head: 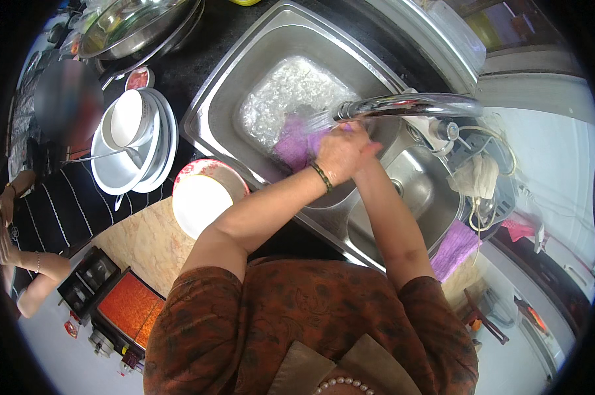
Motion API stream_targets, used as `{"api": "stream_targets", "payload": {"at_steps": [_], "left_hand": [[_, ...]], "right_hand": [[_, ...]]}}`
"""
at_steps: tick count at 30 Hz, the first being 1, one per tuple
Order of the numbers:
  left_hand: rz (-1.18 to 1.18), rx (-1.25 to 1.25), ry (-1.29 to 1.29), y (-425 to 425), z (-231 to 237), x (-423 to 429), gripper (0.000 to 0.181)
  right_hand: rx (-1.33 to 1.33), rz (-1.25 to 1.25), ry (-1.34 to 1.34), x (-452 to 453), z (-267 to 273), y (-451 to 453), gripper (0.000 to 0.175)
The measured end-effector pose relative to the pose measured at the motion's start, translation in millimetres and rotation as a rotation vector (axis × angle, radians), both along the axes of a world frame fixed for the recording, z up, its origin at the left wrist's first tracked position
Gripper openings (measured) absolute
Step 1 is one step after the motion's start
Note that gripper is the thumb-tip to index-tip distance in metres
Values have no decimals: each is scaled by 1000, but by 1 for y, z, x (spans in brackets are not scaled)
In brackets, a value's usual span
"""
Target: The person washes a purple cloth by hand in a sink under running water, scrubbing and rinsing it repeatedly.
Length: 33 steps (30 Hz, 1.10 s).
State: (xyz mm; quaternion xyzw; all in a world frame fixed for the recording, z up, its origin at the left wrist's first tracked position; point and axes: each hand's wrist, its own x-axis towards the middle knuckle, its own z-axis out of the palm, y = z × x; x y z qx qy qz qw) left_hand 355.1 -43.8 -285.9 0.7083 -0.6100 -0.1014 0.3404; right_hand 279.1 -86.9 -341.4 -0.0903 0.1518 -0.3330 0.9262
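A wet purple cloth (296,144) hangs into the large basin of the steel double sink (223,94), bunched up at its upper end. My left hand (338,152), with a beaded bracelet at the wrist, is closed on the bunched part. Pressed against it, my right hand (364,140) grips the same cloth; much of this hand is hidden and slightly blurred. Water runs from the chrome faucet (406,106) beside my hands onto the cloth. Bubbling water covers the basin floor. The smaller basin (408,197) lies below my right forearm.
Left of the sink are a red-rimmed bowl (238,182), stacked white bowls (115,173) with a spoon, and a small dish (139,78). Large metal pans (129,49) stand at the upper left. Another purple cloth (455,252) hangs at the right. A person in a striped apron (55,212) stands at left.
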Motion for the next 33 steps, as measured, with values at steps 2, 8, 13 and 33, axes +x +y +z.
{"api": "stream_targets", "payload": {"at_steps": [2,8,13,33], "left_hand": [[-52,278,-145,-7,-8,17,29],[114,73,236,-7,8,16,29],[-33,276,-13,-4,26,24,21],[-140,636,1215,-13,60,76,24]], "right_hand": [[148,63,199,4,4,5,21],[116,46,489,10,24,2,23],[162,68,292,11,22,-4,19],[-345,187,648,-31,55,-27,36]]}}
